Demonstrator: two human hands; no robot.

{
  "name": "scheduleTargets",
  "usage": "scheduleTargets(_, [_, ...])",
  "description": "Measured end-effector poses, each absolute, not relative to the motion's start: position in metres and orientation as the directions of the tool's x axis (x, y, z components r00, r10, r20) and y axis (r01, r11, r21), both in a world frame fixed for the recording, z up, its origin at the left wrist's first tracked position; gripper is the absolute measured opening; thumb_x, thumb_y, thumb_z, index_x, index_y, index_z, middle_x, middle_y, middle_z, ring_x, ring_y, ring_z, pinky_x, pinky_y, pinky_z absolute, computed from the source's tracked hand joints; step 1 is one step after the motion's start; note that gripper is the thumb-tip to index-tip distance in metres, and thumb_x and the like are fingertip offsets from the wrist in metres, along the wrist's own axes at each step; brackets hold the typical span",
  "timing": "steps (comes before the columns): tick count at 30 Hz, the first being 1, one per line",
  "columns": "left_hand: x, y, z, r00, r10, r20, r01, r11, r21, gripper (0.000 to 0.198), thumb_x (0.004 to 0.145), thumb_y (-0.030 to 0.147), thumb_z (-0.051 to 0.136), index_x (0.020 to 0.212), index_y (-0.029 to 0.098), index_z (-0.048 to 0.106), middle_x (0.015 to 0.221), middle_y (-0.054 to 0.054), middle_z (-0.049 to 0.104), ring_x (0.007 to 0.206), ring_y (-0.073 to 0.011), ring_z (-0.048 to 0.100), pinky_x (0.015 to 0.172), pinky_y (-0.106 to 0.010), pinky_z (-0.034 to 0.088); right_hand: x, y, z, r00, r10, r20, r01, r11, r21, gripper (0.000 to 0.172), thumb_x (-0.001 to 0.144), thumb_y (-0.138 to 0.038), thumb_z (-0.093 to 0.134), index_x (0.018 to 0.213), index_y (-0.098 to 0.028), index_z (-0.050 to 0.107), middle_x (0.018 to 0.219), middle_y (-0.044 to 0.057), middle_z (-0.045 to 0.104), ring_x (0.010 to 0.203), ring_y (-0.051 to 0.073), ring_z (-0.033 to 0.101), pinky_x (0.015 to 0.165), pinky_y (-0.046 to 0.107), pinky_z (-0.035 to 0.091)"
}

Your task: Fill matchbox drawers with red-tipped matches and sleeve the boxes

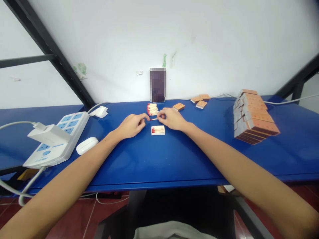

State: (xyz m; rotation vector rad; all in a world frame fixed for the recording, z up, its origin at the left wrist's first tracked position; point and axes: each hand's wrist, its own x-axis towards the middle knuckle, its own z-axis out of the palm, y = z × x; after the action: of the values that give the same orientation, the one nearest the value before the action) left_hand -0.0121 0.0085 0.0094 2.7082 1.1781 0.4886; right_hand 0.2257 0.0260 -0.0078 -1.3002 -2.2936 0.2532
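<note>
While a match (154, 119) sits between pile (153, 109) and tray (158, 134), the left hand (131, 126) beside its head has thumb and forefinger parted; whether the right hand (173, 119) pinches the other end, I cannot tell. Fingertips straying too far back could scatter the pile.

You can read no word, brand or number here. Small blue marking sits near the switch on your power strip (59, 154) (too blurred to make out), and faint reddish print shows on the orange faces of your stacked boxes (259, 114) at right, equally illegible. Your propped phone's screen (158, 84) is pixelated.
</note>
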Motion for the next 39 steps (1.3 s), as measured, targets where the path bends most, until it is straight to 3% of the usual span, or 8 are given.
scheduleTargets(3, [-0.010,0.009,0.007,0.567,0.780,0.267,0.747,-0.623,0.234,0.036,0.092,0.026,0.039,0.114,0.019,0.067,0.064,0.002,0.063,0.056,-0.0158,0.056,0.062,-0.029,0.040,0.226,0.026,-0.009,-0.409,0.848,0.336,0.753,0.522,-0.402,0.020,0.091,-0.024,0.058,0.096,-0.020,0.076,0.085,0.003,0.069,0.079,0.017,0.059,0.074,0.028,0.040])
scheduleTargets(7, [-0.009,0.010,0.007,0.554,0.791,0.260,0.763,-0.607,0.223,0.032,0.090,0.025,0.041,0.104,0.020,0.069,0.061,0.003,0.062,0.054,-0.0160,0.056,0.067,-0.031,0.042,0.226,0.027,-0.011,-0.374,0.867,0.329,0.763,0.490,-0.422,0.029,0.093,-0.020,0.052,0.108,-0.021,0.077,0.094,0.004,0.073,0.085,0.018,0.062,0.079,0.029,0.042])
scheduleTargets(13, [-0.003,0.005,0.009,0.498,0.848,0.182,0.826,-0.528,0.197,0.038,0.097,0.037,0.037,0.112,0.022,0.068,0.065,-0.001,0.065,0.065,-0.0217,0.063,0.066,-0.032,0.043,0.225,0.026,-0.010,-0.384,0.876,0.292,0.813,0.470,-0.343,0.036,0.095,-0.022,0.051,0.123,-0.021,0.074,0.102,0.008,0.072,0.091,0.021,0.062,0.082,0.032,0.042])
scheduleTargets(17, [0.004,-0.002,0.013,0.382,0.910,0.159,0.909,-0.401,0.115,0.053,0.104,0.049,0.021,0.119,0.025,0.065,0.086,-0.005,0.073,0.083,-0.0270,0.070,0.071,-0.034,0.047,0.224,0.023,-0.009,-0.390,0.878,0.276,0.822,0.468,-0.326,0.037,0.096,-0.023,0.050,0.126,-0.022,0.072,0.104,0.008,0.071,0.093,0.022,0.062,0.083,0.033,0.043])
scheduleTargets(21, [0.004,-0.005,0.014,0.349,0.926,0.146,0.932,-0.360,0.052,0.058,0.106,0.043,0.009,0.124,0.028,0.062,0.088,-0.006,0.074,0.088,-0.0287,0.071,0.078,-0.038,0.050,0.224,0.023,-0.008,-0.397,0.880,0.261,0.821,0.468,-0.327,0.038,0.096,-0.020,0.049,0.128,-0.021,0.071,0.109,0.009,0.071,0.098,0.023,0.063,0.086,0.033,0.044])
scheduleTargets(28, [0.002,-0.006,0.021,0.318,0.944,0.086,0.946,-0.322,0.036,0.049,0.100,0.035,0.024,0.131,0.027,0.061,0.095,-0.010,0.075,0.091,-0.0330,0.070,0.082,-0.045,0.052,0.225,0.023,-0.009,-0.419,0.867,0.270,0.800,0.493,-0.341,0.039,0.098,-0.020,0.043,0.127,-0.020,0.070,0.119,0.010,0.071,0.104,0.024,0.064,0.088,0.034,0.044])
scheduleTargets(39, [0.003,-0.009,0.030,0.330,0.941,0.071,0.942,-0.334,0.042,0.054,0.094,0.043,0.035,0.132,0.022,0.067,0.099,-0.012,0.076,0.100,-0.0362,0.070,0.089,-0.048,0.052,0.225,0.022,-0.010,-0.433,0.856,0.283,0.791,0.511,-0.336,0.036,0.098,-0.019,0.044,0.122,-0.020,0.071,0.117,0.010,0.071,0.105,0.024,0.063,0.090,0.034,0.043])
